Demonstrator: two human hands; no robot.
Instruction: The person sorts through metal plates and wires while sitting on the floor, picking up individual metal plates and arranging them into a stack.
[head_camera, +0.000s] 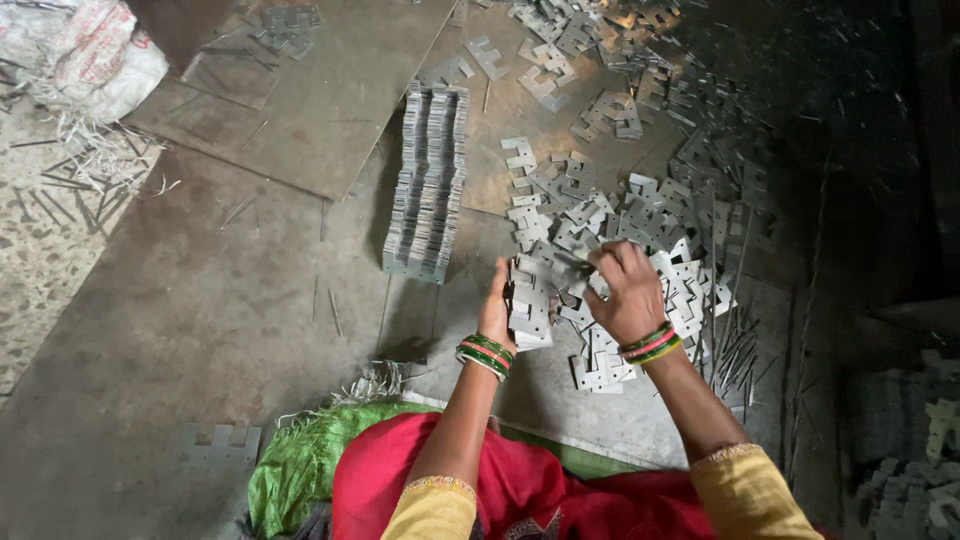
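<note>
Head view: left hand (497, 305) grips stacked notched steel plates (527, 312); right hand (626, 292) adds one.

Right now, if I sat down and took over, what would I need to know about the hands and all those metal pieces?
Left hand: holds a small stack of notched metal plates upright on edge.
Right hand: pinches one loose plate over the scattered pile, beside that stack.
Done: two long neat rows of stacked plates lie on the floor ahead, to the left.
Left: many loose plates are spread ahead and to the right, unstacked. Thin metal strips lie right of the pile.
</note>
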